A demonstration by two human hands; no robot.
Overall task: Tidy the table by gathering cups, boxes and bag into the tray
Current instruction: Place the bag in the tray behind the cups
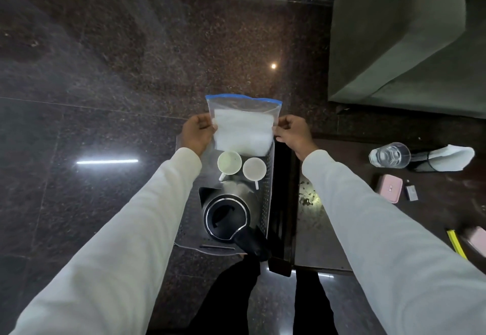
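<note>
A clear zip bag [243, 127] with a blue top strip and white contents stands upright at the far end of a perforated metal tray [267, 190]. My left hand [197, 133] pinches the bag's left edge and my right hand [293, 133] pinches its right edge. Just below the bag, two white cups [229, 162] [254, 168] stand side by side in the tray, both with their mouths up.
A steel kettle [227, 212] with a black lid and handle fills the tray's near half. To the right is a dark table [315, 229] with a clear water bottle [389, 155], a white cloth, a pink box [389, 188] and a small grey item. The floor is dark polished stone.
</note>
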